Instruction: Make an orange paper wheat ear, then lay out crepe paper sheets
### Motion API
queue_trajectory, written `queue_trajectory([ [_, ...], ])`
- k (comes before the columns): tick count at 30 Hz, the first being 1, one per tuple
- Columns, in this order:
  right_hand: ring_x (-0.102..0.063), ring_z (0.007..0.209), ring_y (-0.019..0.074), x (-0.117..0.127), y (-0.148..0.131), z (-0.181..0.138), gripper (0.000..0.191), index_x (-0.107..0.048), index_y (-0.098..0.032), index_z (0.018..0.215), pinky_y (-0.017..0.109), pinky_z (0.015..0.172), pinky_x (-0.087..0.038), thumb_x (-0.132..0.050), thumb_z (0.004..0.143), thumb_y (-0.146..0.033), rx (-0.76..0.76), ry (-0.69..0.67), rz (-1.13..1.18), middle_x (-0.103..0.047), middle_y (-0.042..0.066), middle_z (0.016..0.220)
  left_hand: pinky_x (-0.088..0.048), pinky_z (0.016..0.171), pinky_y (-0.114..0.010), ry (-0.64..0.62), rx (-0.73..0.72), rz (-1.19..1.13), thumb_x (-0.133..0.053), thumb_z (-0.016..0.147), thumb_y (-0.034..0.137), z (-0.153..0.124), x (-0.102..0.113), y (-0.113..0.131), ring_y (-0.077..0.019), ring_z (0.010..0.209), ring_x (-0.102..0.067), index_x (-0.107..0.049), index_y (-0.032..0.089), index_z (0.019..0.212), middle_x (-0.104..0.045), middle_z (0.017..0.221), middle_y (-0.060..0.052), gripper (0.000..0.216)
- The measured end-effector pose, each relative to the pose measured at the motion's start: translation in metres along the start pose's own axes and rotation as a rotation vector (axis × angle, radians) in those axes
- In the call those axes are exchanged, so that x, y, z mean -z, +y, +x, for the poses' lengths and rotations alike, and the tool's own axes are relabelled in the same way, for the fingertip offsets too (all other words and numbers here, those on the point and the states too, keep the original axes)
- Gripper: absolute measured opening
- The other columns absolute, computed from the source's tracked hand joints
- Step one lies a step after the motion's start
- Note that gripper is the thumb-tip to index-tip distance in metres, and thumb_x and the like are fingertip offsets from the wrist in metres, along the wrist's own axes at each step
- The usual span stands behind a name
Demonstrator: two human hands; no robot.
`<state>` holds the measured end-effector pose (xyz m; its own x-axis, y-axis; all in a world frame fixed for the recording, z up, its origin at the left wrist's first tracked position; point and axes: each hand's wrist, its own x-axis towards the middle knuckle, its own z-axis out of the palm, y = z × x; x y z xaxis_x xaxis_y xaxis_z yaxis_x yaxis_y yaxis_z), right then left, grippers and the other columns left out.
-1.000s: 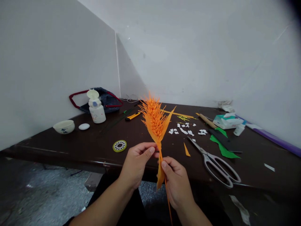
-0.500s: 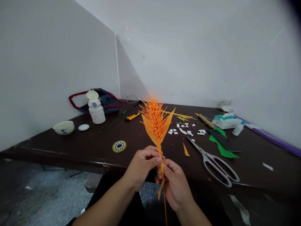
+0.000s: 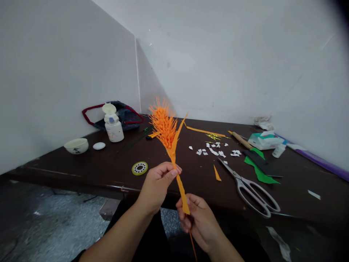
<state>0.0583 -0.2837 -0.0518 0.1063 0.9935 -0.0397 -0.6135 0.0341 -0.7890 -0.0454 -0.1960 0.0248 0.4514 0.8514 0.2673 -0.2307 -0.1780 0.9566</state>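
An artificial orange wheat ear (image 3: 164, 127) with bristly tips and a pointed orange paper leaf (image 3: 178, 134) leans to the left above the table edge. My left hand (image 3: 156, 185) pinches its stem just below the head, thumb on top. Lower down, my right hand (image 3: 200, 220) has its fingers closed around the stem and the lower end of an orange paper strip (image 3: 182, 191). This strip lies along the stem between both hands. Below my right hand the thin orange stem (image 3: 193, 245) continues downward.
On the dark table (image 3: 114, 169) are a tape roll (image 3: 139, 168), a bowl (image 3: 76, 146), a white bottle (image 3: 113, 128) and a cutter (image 3: 152, 136) on the left. Scissors (image 3: 247, 185), white paper scraps (image 3: 215, 150), green paper (image 3: 260, 173) and a tissue pack (image 3: 264, 141) lie right.
The wheat ear has tilted and shifted left. My right hand has moved down the stem, away from my left hand, and the paper strip now shows between them.
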Motion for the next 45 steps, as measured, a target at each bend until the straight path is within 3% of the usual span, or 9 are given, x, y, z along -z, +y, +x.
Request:
queue_trajectory([
  [6, -0.034, 0.035, 0.0021, -0.005, -0.003, 0.002, 0.018, -0.063, -0.013, 0.064, 0.017, 0.039, -0.020, -0.071, 0.068, -0.028, 0.012, 0.146, -0.043, -0.053, -0.004, 0.047, -0.041, 0.078, -0.027, 0.008, 0.035, 0.000, -0.060, 0.079, 0.026, -0.003, -0.002, 0.000, -0.0147, 0.081, -0.056, -0.068, 0.020, 0.076, -0.065, 0.082, -0.001, 0.010],
  [14, -0.035, 0.036, 0.0031, -0.005, -0.003, 0.005, 0.014, -0.061, -0.013, 0.061, 0.018, 0.040, -0.020, -0.071, 0.060, -0.022, 0.020, 0.195, -0.062, -0.053, -0.004, 0.047, -0.042, 0.076, -0.026, 0.054, 0.057, 0.018, -0.061, 0.078, 0.029, -0.005, -0.003, -0.005, -0.0152, 0.080, -0.057, -0.069, 0.019, 0.078, -0.067, 0.080, -0.002, 0.013],
  [25, -0.035, 0.038, 0.0033, -0.010, -0.001, 0.005, 0.032, -0.049, -0.017, 0.058, 0.017, 0.040, -0.022, -0.077, 0.061, -0.032, 0.091, 0.192, -0.057, -0.049, -0.007, 0.047, -0.044, 0.065, -0.023, 0.142, 0.093, 0.015, -0.063, 0.076, 0.028, -0.008, -0.012, -0.011, -0.0133, 0.066, -0.061, -0.068, 0.017, 0.076, -0.070, 0.066, -0.001, 0.012],
  [28, -0.037, 0.038, 0.0034, -0.010, 0.000, 0.003, 0.030, -0.053, -0.016, 0.063, 0.017, 0.039, -0.024, -0.075, 0.065, -0.036, 0.073, 0.177, -0.081, -0.052, -0.006, 0.051, -0.044, 0.064, -0.023, 0.164, 0.058, 0.034, -0.062, 0.077, 0.027, -0.007, -0.009, -0.012, -0.0126, 0.065, -0.060, -0.067, 0.017, 0.075, -0.069, 0.065, -0.001, 0.012],
  [33, -0.037, 0.035, 0.0031, -0.002, 0.005, -0.002, 0.035, -0.062, -0.012, 0.070, 0.017, 0.036, -0.021, -0.062, 0.077, -0.046, 0.010, 0.041, -0.152, -0.056, -0.001, 0.051, -0.044, 0.067, -0.022, 0.213, 0.018, -0.013, -0.061, 0.078, 0.028, -0.001, -0.001, -0.011, -0.0105, 0.064, -0.059, -0.066, 0.018, 0.075, -0.068, 0.063, 0.001, 0.012],
  [40, -0.037, 0.035, 0.0027, 0.002, 0.011, 0.002, 0.029, -0.061, -0.013, 0.062, 0.016, 0.037, -0.021, -0.073, 0.067, -0.039, 0.001, 0.107, -0.145, -0.052, -0.004, 0.045, -0.046, 0.064, -0.021, 0.237, 0.066, -0.146, -0.063, 0.076, 0.029, -0.003, -0.005, -0.016, -0.0102, 0.064, -0.060, -0.067, 0.017, 0.081, -0.068, 0.065, 0.000, 0.014],
  [45, -0.036, 0.037, 0.0032, -0.007, 0.008, 0.004, 0.033, -0.049, -0.016, 0.055, 0.016, 0.038, -0.023, -0.077, 0.062, -0.033, 0.037, 0.131, -0.073, -0.051, -0.006, 0.045, -0.046, 0.061, -0.020, 0.233, 0.079, -0.151, -0.064, 0.076, 0.030, -0.010, -0.012, -0.021, -0.0103, 0.062, -0.060, -0.067, 0.016, 0.078, -0.068, 0.063, 0.000, 0.015],
])
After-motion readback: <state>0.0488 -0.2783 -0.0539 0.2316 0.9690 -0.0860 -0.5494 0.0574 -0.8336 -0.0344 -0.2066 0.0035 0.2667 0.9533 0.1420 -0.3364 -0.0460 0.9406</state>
